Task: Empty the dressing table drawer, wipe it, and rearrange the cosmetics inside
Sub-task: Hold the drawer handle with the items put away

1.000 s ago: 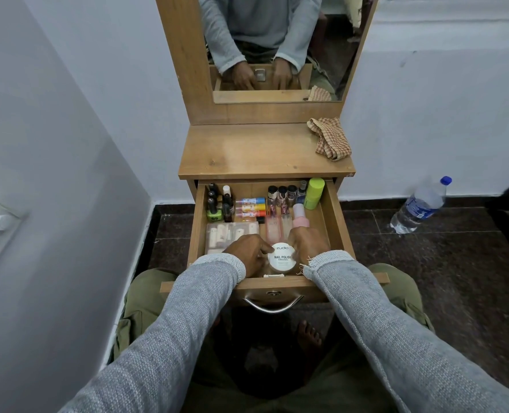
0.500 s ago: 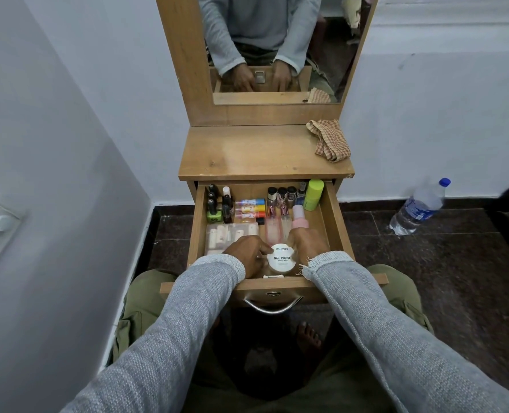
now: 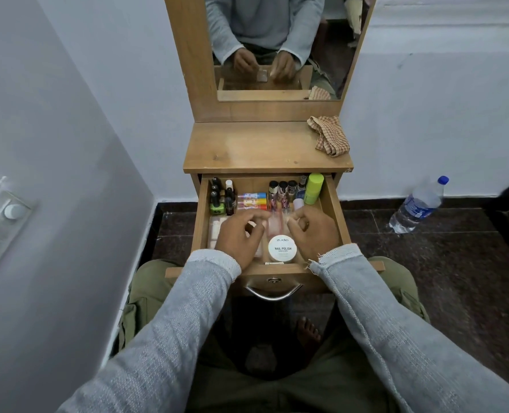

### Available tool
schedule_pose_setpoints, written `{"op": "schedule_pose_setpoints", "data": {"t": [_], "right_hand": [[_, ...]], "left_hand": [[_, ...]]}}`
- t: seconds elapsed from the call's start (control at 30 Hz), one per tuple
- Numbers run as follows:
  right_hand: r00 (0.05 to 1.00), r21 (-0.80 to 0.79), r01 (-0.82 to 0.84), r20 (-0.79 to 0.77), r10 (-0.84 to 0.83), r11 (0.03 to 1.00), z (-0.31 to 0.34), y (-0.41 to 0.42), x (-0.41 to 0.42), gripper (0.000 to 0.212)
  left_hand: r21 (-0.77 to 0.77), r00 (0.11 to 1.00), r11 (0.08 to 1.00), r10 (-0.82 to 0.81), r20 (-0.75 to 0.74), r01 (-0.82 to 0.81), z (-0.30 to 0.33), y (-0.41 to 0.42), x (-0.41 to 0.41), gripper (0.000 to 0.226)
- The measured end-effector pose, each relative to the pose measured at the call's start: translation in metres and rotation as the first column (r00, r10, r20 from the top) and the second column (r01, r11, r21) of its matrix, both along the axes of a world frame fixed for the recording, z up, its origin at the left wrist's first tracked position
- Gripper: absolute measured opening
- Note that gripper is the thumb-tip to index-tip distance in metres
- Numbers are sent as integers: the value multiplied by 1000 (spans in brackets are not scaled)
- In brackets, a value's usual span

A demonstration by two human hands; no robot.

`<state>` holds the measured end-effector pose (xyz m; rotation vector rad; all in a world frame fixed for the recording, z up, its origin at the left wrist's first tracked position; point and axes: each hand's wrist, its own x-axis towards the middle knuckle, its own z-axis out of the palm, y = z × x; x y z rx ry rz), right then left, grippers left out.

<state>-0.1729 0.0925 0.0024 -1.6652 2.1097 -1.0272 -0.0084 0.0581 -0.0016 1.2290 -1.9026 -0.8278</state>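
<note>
My left hand (image 3: pixel 241 236) and right hand (image 3: pixel 314 234) hover loosely curled over the open drawer (image 3: pixel 338 216), holding nothing. The round nail-polish tin (image 3: pixel 282 248) sits between them at the drawer's front; bottles (image 3: pixel 283 189) line its back, seemingly arranged. The cloth (image 3: pixel 329 138) rests above the drawer, on the tabletop.

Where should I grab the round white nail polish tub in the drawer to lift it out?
Grip the round white nail polish tub by its curved side wall, just under the lid, coming straight down from above. It lies flat, label up, near the wooden drawer's front wall, with the left hand and right hand on either side, so a sideways reach looks cramped.
</note>
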Motion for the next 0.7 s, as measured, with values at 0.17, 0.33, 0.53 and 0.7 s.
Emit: {"op": "schedule_pose_setpoints", "data": {"t": [0.17,0.33,0.53,0.7], "right_hand": [[950,-134,143,296,-98,981,11,40,15,13],[878,-28,147,463,-117,989,4,87,36,22],[645,330,93,699,-309,940,-38,118,45,25],[339,454,6,837,-429,891,-55,113,39,20]], "left_hand": [[182,942,978,155,-298,-104,10,56,5,20],[452,765,886,360,-534,-101,5,102,3,7],[853,575,521,707,-410,-32,-37,133,-3,10],[891,537,451,764,-356,-51,-47,118,1,18]]}}
